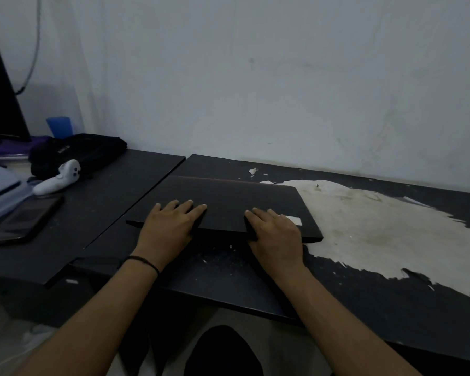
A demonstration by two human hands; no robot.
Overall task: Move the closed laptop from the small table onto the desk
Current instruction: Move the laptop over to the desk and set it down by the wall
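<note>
Closed laptop point(228, 204): front edge held by left hand point(168, 226) and right hand point(274, 232), over bench point(391, 308). Risk: shallow grip slipping, laptop dropping.

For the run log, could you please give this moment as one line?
laptop: closed, flat on worn black surface | left hand: gripping near edge | right hand: gripping near edge | stage: unclear
</note>
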